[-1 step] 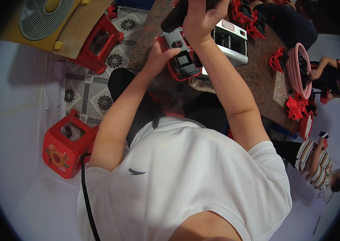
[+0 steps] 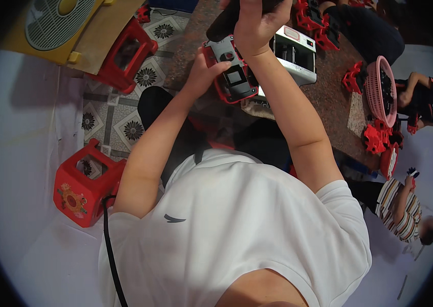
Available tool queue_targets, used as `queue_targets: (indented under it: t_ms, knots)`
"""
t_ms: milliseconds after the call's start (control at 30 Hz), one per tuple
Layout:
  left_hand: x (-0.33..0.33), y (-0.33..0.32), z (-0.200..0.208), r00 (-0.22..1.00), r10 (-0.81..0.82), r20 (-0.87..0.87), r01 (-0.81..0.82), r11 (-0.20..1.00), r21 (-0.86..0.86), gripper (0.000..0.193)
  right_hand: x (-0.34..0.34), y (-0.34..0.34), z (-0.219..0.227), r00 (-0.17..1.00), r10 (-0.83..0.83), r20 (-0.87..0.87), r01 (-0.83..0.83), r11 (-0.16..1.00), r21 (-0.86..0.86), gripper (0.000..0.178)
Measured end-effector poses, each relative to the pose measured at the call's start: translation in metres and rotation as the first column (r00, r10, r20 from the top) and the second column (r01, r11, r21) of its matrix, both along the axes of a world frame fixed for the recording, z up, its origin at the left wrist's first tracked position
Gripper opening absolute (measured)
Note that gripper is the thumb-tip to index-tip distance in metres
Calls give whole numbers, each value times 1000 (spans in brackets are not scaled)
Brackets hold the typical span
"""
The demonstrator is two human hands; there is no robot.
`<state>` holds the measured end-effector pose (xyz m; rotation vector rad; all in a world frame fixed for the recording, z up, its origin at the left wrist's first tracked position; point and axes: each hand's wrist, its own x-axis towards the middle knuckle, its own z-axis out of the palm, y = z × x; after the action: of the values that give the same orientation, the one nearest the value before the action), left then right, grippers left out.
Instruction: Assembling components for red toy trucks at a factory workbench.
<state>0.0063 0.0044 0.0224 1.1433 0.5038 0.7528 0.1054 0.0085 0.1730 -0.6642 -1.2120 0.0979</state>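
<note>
My left hand [image 2: 202,75] is closed on the left side of a red plastic housing [image 2: 243,90] with black parts and a grey plate on top. The thumb lies across the plate, and the fingers are tucked at the housing's left edge. Above it, my right hand [image 2: 258,29] is wrapped round a thick, dark, rounded tool [image 2: 222,23]. The tool's lower end is close to the far end of the housing; I cannot tell whether they touch. The upper frame edge cuts off part of the right hand and the tool.
A white machine [image 2: 294,53] stands on the brown speckled table [image 2: 331,110], right of my right forearm. Red parts [image 2: 352,78] and a pink basket [image 2: 380,92] of black pieces lie farther right, near other people. Red stools [image 2: 81,192] and a yellow fan [image 2: 55,23] are at left.
</note>
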Motion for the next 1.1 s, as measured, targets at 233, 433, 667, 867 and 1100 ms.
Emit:
queue_targets:
  t_ms: [233,433,667,867,1100]
  knots:
    - [-4,0,9,1000,16,15,-16,1000,-12,48,-9,14,-3,993,110,-47,-110,994,2,32]
    - [-4,5,12,998,18,-67,-17,1000,15,64,-8,21,-8,996,38,84,-32,997,-66,34]
    - [1,5,3,992,-4,-123,17,994,109,71,6,4,4,980,138,-140,-159,976,-150,35]
    - [15,67,-30,940,161,-302,-101,973,206,88,64,-108,28,946,30,-322,-70,991,-115,57]
    - [127,135,8,708,-192,-680,259,966,-3,59,59,-195,17,961,-150,-233,95,968,-233,62]
